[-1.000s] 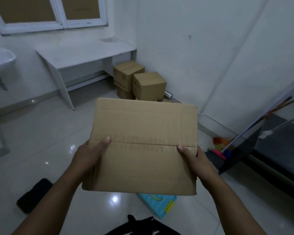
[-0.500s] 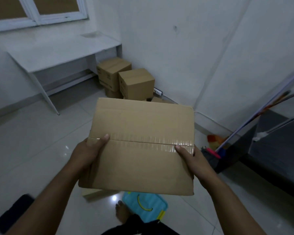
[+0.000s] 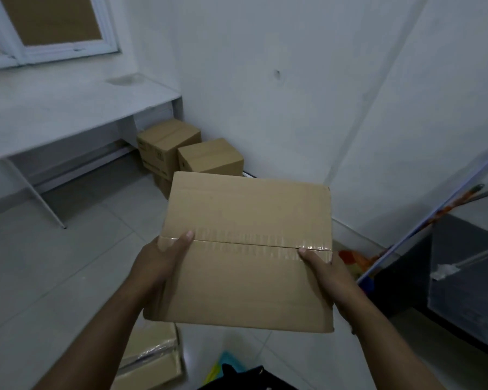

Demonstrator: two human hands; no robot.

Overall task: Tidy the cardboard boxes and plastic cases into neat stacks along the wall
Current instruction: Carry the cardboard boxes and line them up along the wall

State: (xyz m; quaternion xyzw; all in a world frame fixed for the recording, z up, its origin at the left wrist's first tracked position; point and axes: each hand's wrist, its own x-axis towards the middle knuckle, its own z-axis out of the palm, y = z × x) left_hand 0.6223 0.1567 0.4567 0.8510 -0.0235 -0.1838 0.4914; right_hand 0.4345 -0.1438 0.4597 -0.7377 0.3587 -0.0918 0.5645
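Cardboard box point(image 3: 248, 249): nearer the corner boxes point(image 3: 209, 156) than half a second ago, held in the air in front of them. Left hand point(image 3: 164, 260), right hand point(image 3: 324, 274): thumbs pressed on the taped seam, other fingers hidden beneath, clamping both ends. Top face up; long axis and seam run left to right

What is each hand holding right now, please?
Left hand: grips the box at its left edge.
Right hand: grips the same box at its right edge.

held box point(image 3: 248, 249): matt brown cardboard
tape strip point(image 3: 261, 243): glossy clear plastic
floor point(image 3: 54, 277): smooth pale tiles
far desk point(image 3: 68, 108): matt white
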